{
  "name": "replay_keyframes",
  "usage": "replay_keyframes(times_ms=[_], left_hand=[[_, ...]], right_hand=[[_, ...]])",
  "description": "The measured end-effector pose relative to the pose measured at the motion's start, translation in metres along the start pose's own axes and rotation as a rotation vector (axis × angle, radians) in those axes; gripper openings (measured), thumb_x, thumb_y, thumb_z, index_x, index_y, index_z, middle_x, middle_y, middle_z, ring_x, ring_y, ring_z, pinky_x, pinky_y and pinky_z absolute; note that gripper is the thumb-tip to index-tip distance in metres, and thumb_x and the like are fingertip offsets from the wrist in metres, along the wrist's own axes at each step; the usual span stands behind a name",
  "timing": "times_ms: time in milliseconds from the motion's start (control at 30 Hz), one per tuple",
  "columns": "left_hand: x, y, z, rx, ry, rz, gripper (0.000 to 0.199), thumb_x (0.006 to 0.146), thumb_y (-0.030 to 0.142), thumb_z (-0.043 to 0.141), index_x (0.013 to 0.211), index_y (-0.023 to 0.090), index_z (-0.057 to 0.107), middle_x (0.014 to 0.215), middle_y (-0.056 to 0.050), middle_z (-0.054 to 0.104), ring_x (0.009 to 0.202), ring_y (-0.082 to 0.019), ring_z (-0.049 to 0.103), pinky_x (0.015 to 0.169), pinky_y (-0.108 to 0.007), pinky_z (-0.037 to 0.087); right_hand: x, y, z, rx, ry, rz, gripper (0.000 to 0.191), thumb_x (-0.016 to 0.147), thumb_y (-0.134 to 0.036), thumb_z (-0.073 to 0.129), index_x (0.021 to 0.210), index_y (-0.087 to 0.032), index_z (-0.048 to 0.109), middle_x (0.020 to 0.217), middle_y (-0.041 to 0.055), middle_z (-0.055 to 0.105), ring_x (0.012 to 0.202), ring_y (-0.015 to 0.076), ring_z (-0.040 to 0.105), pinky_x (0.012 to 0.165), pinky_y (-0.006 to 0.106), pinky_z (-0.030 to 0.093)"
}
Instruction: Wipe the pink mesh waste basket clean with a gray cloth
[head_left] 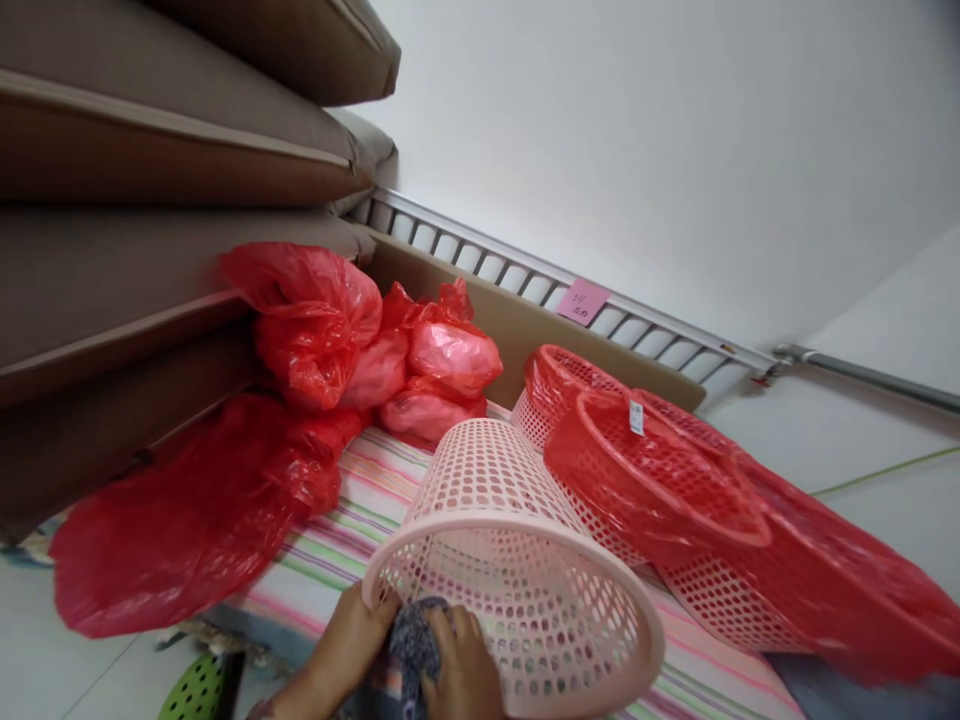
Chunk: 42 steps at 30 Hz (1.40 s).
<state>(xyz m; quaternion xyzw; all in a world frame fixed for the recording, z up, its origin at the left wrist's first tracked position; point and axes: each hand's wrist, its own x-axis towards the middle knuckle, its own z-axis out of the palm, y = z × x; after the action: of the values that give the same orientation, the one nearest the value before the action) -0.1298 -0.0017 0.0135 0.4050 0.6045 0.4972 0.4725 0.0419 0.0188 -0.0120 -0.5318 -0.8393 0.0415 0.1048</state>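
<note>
A pink perforated plastic basket lies tipped on a striped sheet, its mouth facing me. My left hand is closed on the left side of its rim, thumb on the inside. Bunched under the fingers of my right hand is a dark grey speckled cloth, just inside the basket mouth. Part of the cloth hangs below the hand, and its lower end leaves the frame.
Right of the basket lie more pink baskets covered with red plastic bags. Stuffed red bags sit at the back left, beside stacked brown cushions. A metal rail runs along the wall. A green clog is on the floor.
</note>
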Motion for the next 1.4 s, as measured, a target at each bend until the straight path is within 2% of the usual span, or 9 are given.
replay_keyframes(times_ms=[133,267,567,767,867,1033,1167,1267,1400], left_hand=[[0.004,0.011,-0.008,0.084,-0.018,0.078,0.033,0.079,0.043,0.051,0.078,0.014,0.067,0.082,-0.009,0.073,0.084,-0.025,0.066,0.074,-0.028,0.05],[0.009,0.021,-0.012,0.152,-0.056,0.08,0.029,0.079,0.033,0.048,0.078,0.012,0.069,0.078,-0.009,0.073,0.078,-0.024,0.065,0.072,-0.028,0.049],[0.021,0.013,-0.005,0.093,0.023,0.032,0.028,0.076,0.037,0.053,0.077,0.013,0.068,0.076,-0.009,0.073,0.076,-0.025,0.066,0.069,-0.03,0.05],[0.008,-0.021,0.023,-0.064,-0.121,-0.119,0.047,0.078,0.058,0.045,0.073,0.014,0.06,0.044,-0.004,0.058,0.04,-0.019,0.057,0.041,-0.027,0.043],[0.007,-0.023,0.029,-0.085,-0.085,-0.154,0.051,0.075,0.064,0.044,0.075,0.015,0.057,0.042,-0.003,0.056,0.036,-0.018,0.055,0.038,-0.026,0.042],[0.01,-0.022,0.026,-0.104,-0.053,-0.146,0.055,0.073,0.068,0.043,0.074,0.015,0.058,0.046,-0.005,0.06,0.042,-0.02,0.058,0.04,-0.027,0.045],[0.011,-0.017,0.02,-0.094,-0.021,-0.024,0.045,0.072,0.059,0.053,0.077,0.015,0.062,0.065,-0.007,0.069,0.062,-0.022,0.065,0.054,-0.026,0.05],[0.01,-0.009,0.014,-0.031,-0.022,-0.07,0.042,0.077,0.054,0.048,0.076,0.014,0.062,0.055,-0.005,0.064,0.054,-0.021,0.062,0.048,-0.027,0.047],[0.01,0.005,-0.003,0.072,-0.044,-0.085,0.035,0.079,0.044,0.047,0.076,0.013,0.062,0.052,-0.003,0.062,0.05,-0.02,0.061,0.047,-0.027,0.046]], right_hand=[[0.064,0.007,-0.017,0.094,0.116,0.036,0.052,0.067,-0.006,0.05,0.113,-0.025,0.063,0.105,0.0068,0.064,0.102,0.024,0.057,0.091,0.033,0.043],[0.112,0.012,-0.027,0.288,0.157,0.137,0.031,0.083,-0.018,0.045,0.105,-0.022,0.067,0.093,0.0044,0.068,0.09,0.0214,0.06,0.079,0.029,0.046],[0.073,0.051,-0.027,0.452,0.093,0.241,0.039,0.091,-0.04,0.036,0.115,-0.025,0.064,0.093,0.0038,0.072,0.09,0.0207,0.064,0.073,0.03,0.047],[0.09,0.026,-0.023,0.212,0.112,0.136,0.038,0.092,-0.037,0.035,0.103,-0.022,0.068,0.081,0.0038,0.072,0.091,0.0205,0.063,0.076,0.028,0.044],[0.094,0.014,-0.022,0.083,0.127,0.132,0.032,0.088,-0.025,0.041,0.104,-0.02,0.067,0.09,0.0069,0.071,0.092,0.0218,0.062,0.081,0.029,0.043],[0.034,0.016,-0.001,-0.031,0.045,0.041,0.054,0.068,-0.008,0.052,0.118,-0.024,0.06,0.115,0.0086,0.063,0.109,0.0256,0.054,0.095,0.034,0.04],[-0.006,0.02,0.01,-0.003,-0.061,-0.01,0.064,0.057,-0.007,0.058,0.116,-0.031,0.06,0.114,0.0045,0.062,0.107,0.0258,0.055,0.092,0.033,0.043],[0.01,0.017,0.001,0.028,-0.022,-0.03,0.063,0.062,-0.005,0.053,0.12,-0.029,0.058,0.115,0.0049,0.06,0.11,0.0247,0.054,0.094,0.034,0.042],[0.075,0.006,-0.015,0.013,0.07,0.012,0.052,0.07,-0.003,0.048,0.118,-0.021,0.06,0.109,0.0086,0.063,0.106,0.0253,0.056,0.094,0.035,0.043]])
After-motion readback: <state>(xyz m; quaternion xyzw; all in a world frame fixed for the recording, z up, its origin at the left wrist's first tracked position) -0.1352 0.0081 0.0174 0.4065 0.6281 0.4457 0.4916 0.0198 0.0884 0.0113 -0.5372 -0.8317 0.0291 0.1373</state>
